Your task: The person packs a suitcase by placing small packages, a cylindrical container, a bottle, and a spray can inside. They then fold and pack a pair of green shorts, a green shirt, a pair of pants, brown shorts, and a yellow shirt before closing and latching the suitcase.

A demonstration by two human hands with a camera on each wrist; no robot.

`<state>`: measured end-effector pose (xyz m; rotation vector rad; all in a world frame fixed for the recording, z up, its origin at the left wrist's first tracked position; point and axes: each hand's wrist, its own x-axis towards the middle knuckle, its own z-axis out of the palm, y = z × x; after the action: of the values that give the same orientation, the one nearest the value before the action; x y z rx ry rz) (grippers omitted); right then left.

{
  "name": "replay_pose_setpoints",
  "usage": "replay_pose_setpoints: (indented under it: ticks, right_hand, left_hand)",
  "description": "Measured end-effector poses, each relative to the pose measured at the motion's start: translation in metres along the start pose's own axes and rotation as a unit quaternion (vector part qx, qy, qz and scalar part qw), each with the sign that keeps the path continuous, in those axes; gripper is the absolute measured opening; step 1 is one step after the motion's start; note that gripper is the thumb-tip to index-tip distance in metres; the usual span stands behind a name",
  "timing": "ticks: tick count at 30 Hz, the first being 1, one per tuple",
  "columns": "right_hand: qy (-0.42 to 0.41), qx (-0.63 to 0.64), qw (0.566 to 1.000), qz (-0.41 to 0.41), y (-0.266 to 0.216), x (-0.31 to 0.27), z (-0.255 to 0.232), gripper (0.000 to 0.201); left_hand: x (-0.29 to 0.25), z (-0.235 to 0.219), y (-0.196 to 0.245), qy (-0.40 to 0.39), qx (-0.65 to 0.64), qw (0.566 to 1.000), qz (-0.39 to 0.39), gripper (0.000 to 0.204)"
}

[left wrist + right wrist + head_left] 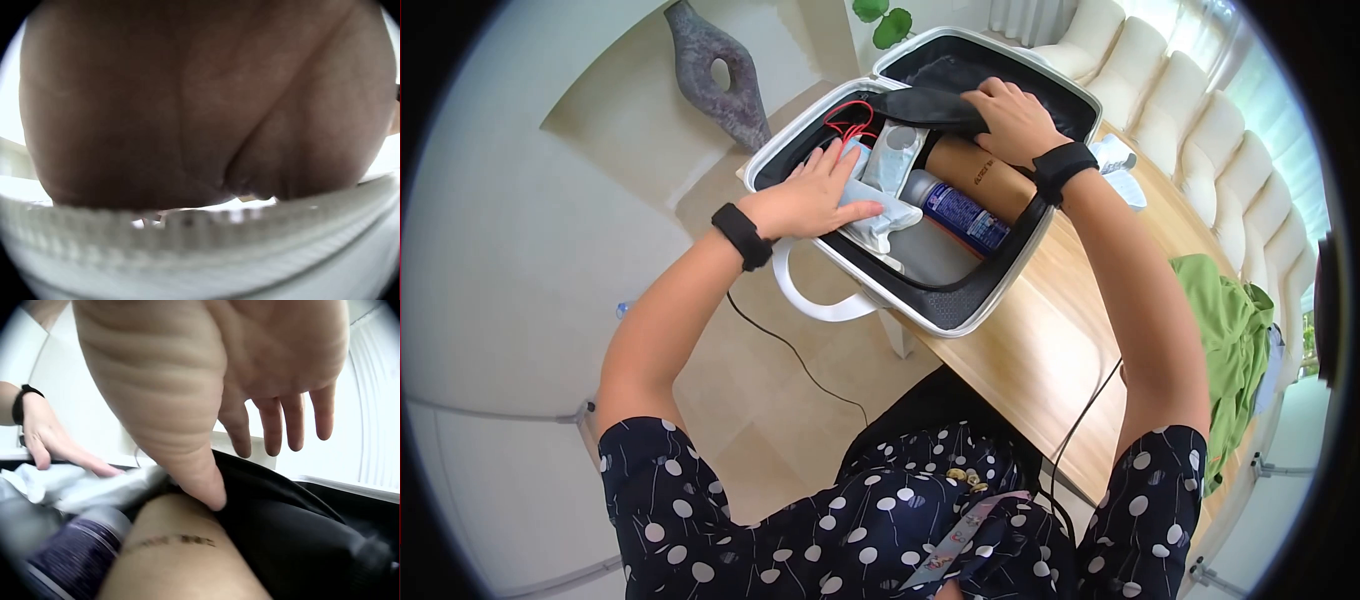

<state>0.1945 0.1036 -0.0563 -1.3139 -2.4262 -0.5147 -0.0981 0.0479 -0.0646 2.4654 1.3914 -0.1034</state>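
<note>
A small white-shelled suitcase (972, 328) lies unfolded with a black lining. My left hand (810, 195) rests flat with spread fingers on white plastic packets (878, 215) at its near left side. Over a long black pouch-like item (920, 108) is my right hand (1022, 125). Its thumb is right at the pouch's side, and its fingers (272, 428) reach down loosely in the right wrist view. Beneath it lies a brown cylinder (960, 165) with dark lettering. A blue can (968, 215) with a pale cap sits beside that. The left palm fills the left wrist view.
Red cord (850, 125) loops at the case's far left. The case stands on a wooden table (1040, 310), its white handle (815, 305) sticking out past the edge. Green cloth (1225, 350) lies at the right, and white paper (1122, 180) behind the right wrist.
</note>
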Motion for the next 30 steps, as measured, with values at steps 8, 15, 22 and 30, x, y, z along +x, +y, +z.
replay_pose_setpoints:
  ticks: [8, 15, 22, 30]
  right_hand:
    - [0.152, 0.135, 0.974, 0.1, -0.006, 0.027, -0.034, 0.024]
    - [0.013, 0.119, 0.993, 0.0, -0.135, 0.042, -0.074, 0.019]
    - [-0.069, 0.296, 0.952, -0.017, -0.167, 0.019, -0.054, 0.03]
    - [-0.032, 0.163, 0.985, -0.055, -0.123, -0.053, -0.078, 0.043]
  left_hand:
    - [0.01, 0.006, 0.007, -0.019, 0.079, 0.985, 0.149, 0.057]
    - [0.009, 0.004, -0.001, 0.011, 0.029, 0.979, 0.203, 0.052]
    - [-0.021, -0.013, 0.006, -0.07, -0.056, 0.993, 0.081, 0.03]
    - [-0.053, -0.011, -0.025, 0.148, -0.084, 0.964, 0.206, 0.035]
